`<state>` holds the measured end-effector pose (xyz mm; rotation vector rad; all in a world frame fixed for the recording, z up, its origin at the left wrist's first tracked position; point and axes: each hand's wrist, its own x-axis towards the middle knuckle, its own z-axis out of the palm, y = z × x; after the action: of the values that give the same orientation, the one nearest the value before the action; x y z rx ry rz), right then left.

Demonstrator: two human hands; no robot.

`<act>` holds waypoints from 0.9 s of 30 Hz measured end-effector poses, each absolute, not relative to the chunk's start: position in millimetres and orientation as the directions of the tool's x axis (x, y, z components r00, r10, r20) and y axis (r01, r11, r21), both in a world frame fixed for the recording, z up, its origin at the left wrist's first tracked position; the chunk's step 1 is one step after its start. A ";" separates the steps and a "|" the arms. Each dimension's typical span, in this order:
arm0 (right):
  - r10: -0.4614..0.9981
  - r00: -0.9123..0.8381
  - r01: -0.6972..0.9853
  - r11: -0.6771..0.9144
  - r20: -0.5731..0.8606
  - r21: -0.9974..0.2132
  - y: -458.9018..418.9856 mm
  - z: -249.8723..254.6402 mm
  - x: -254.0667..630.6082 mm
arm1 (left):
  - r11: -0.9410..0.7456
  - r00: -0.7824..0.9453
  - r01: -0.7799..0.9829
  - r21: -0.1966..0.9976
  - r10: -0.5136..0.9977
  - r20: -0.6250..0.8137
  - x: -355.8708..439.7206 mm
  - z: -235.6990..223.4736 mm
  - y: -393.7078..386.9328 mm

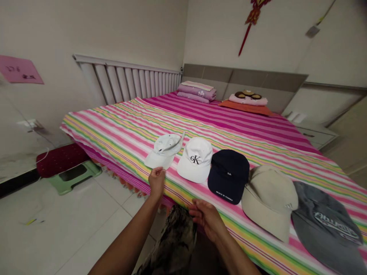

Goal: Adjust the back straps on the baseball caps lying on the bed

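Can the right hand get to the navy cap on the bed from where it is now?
Probably yes. The right hand is at the bed's edge, just below the navy cap, with only bare striped bedspread between them.

The grey cap (329,225) (at the bed's near right corner) was cut off by the picture's edge; its writing was blurry.

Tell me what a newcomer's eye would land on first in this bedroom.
First, the row of five caps along the near edge of the striped bedspread: a pale cap, a white CK cap, a navy cap, a beige cap and a grey cap. The left hand pinches the pale cap's brim; the right hand hovers at the bed's edge. A red hanging ornament marks the far wall.
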<state>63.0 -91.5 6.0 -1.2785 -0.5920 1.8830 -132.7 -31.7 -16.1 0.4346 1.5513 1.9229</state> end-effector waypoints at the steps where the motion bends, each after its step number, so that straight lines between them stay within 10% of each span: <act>1: 0.801 -0.207 -0.326 -0.598 -0.561 -0.733 -100.0 1.6 66.0 | -0.123 -0.767 -0.314 0.941 0.617 -0.175 -138.3 -17.3 -38.8; 11: 0.796 -0.210 -0.284 -0.605 -0.567 -0.744 -133.0 -26.7 81.6 | -0.096 -0.517 -0.742 0.664 0.712 -0.475 -175.5 2.6 -27.0; 20: 0.819 -0.297 -0.240 -0.562 -0.492 -0.792 -128.2 -8.5 84.6 | -0.182 -0.363 -0.790 0.586 0.909 -0.207 -156.5 16.4 -70.8; 27: 0.863 -0.503 -0.367 -0.263 -0.047 -0.892 -112.3 58.8 81.8 | 0.234 0.168 -0.759 0.608 0.972 -0.164 -105.6 -34.9 -154.4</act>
<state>81.8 -112.3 58.8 -0.7007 -1.1180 1.8708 -105.6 -154.4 -34.9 0.4356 0.5897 1.2872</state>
